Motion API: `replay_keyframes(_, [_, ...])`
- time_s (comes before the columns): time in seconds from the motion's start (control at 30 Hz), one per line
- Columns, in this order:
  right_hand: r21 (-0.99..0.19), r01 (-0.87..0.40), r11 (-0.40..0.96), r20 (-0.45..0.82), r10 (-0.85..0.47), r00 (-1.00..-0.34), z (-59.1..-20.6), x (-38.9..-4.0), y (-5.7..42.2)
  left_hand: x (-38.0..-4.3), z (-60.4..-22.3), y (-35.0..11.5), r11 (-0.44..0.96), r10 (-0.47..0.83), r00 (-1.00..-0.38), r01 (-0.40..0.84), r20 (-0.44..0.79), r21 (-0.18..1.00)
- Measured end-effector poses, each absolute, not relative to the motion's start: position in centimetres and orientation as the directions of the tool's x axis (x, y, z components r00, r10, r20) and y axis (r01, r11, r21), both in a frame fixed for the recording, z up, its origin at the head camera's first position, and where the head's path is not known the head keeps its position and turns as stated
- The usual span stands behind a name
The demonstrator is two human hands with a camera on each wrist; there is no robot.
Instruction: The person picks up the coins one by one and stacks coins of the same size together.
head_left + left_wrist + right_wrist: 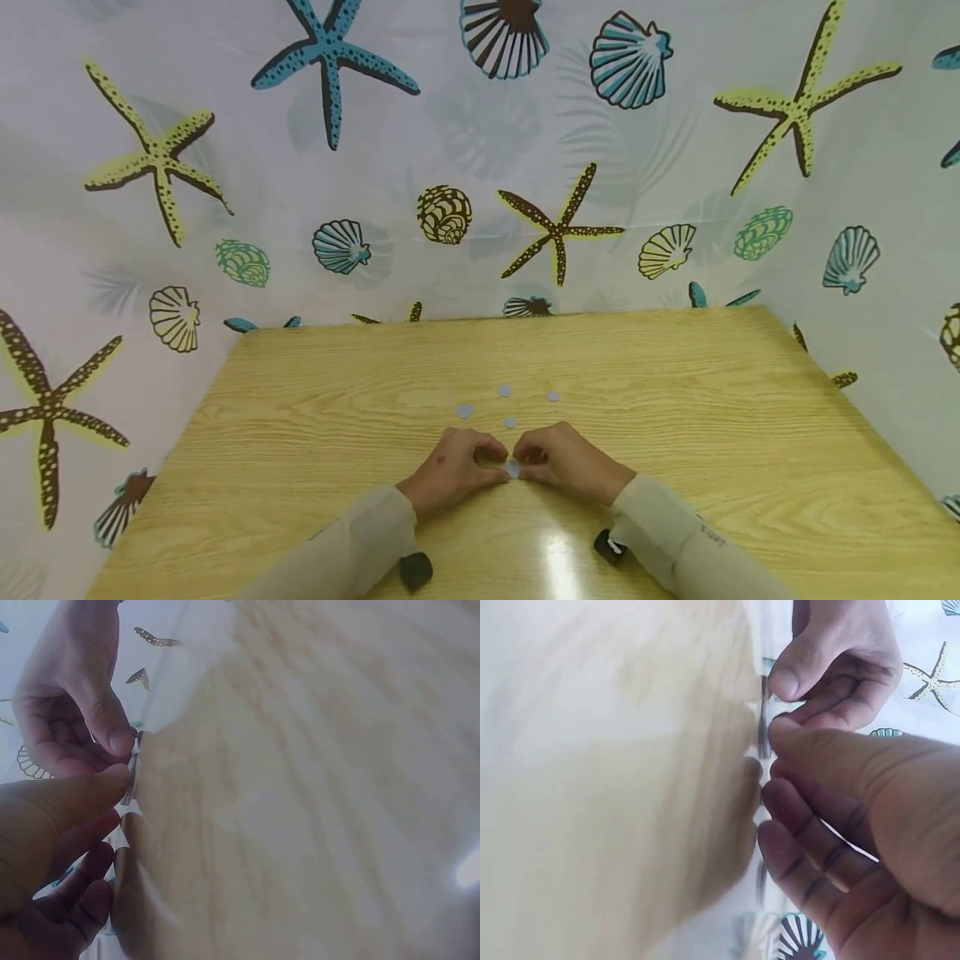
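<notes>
A round, flat, silver-grey coin (pixel 513 468) lies on the wooden table between my two hands. My left hand (pixel 459 469) holds its left side, thumb and forefinger curved toward it. From the other side my right hand (pixel 570 462) holds it in the same way, the two hands' fingertips almost meeting. Seen edge-on in the left wrist view, the coin (pixel 130 780) is a thin dark strip at the thumb tip. In the right wrist view the coin's edge (pixel 763 731) shows beside both thumbs.
Beyond my hands lie several more coins: a small one (pixel 510 422), one to the left (pixel 465 411), one farther back (pixel 504 390) and one to the right (pixel 553 397). A cloth printed with starfish and shells (pixel 487 125) surrounds the wooden table (pixel 300 400) at the back and sides.
</notes>
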State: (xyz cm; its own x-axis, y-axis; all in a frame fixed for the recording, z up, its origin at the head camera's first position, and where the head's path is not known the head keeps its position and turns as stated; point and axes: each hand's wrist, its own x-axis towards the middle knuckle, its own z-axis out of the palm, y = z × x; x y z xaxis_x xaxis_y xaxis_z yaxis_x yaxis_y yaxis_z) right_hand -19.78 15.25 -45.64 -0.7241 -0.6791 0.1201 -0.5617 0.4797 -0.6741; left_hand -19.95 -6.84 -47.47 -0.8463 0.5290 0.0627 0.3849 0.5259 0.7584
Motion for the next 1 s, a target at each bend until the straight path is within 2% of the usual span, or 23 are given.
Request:
replay_keyframes(0.5, [-0.730,-0.517,0.448,0.124,-0.656,-0.744,-46.5,-19.6,13.5,-19.4,-47.7,-8.1,0.507,0.522,-0.847,0.399,0.095,0.764])
replay_keyframes(0.7, [-0.741,-0.498,0.450,0.113,-0.647,-0.754,-46.5,-19.3,12.7,-19.2,-47.8,-8.9,0.463,0.524,-0.848,0.363,0.080,0.809])
replay_keyframes(1.0, [-0.768,-0.482,0.422,0.119,-0.646,-0.754,-46.7,-18.8,11.7,-18.5,-47.9,-10.1,0.487,0.495,-0.867,0.334,0.059,0.807])
